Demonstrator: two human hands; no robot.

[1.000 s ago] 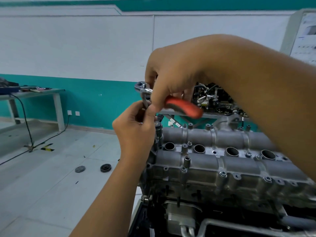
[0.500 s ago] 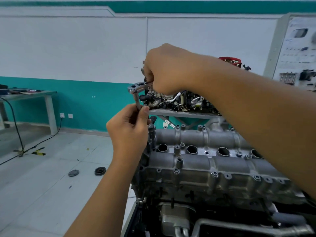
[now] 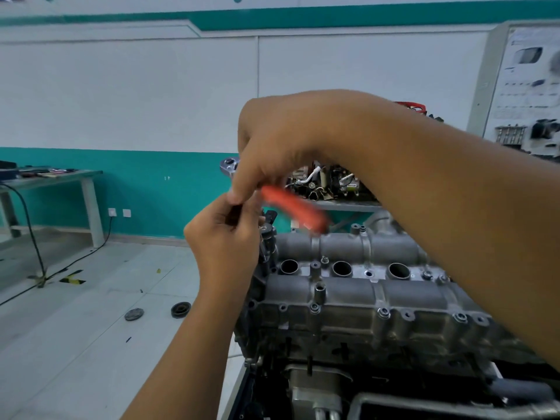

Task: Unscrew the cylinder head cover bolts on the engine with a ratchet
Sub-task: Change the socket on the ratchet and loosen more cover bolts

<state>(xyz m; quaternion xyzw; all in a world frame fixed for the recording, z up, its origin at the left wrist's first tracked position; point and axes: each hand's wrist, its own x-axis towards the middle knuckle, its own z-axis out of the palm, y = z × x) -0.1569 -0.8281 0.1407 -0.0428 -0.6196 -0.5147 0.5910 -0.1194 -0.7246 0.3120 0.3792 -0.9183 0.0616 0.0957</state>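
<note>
The grey cylinder head cover lies across the right half of the view, with several small bolts along its front edge. A ratchet with a silver head and a blurred orange handle is above the cover's left end. My right hand grips the ratchet from above, near its head. My left hand is just below it, fingers curled round the dark extension under the ratchet head. The socket and the bolt under it are hidden behind my left hand.
A shelf of engine parts stands behind the engine. A white table is at the far left, with a black cable running to the floor. Two round discs lie on the tiled floor. A display board stands at the right.
The orange handle has swung back into view to the right of my right hand, blurred by motion. My left hand keeps its hold on the extension.
</note>
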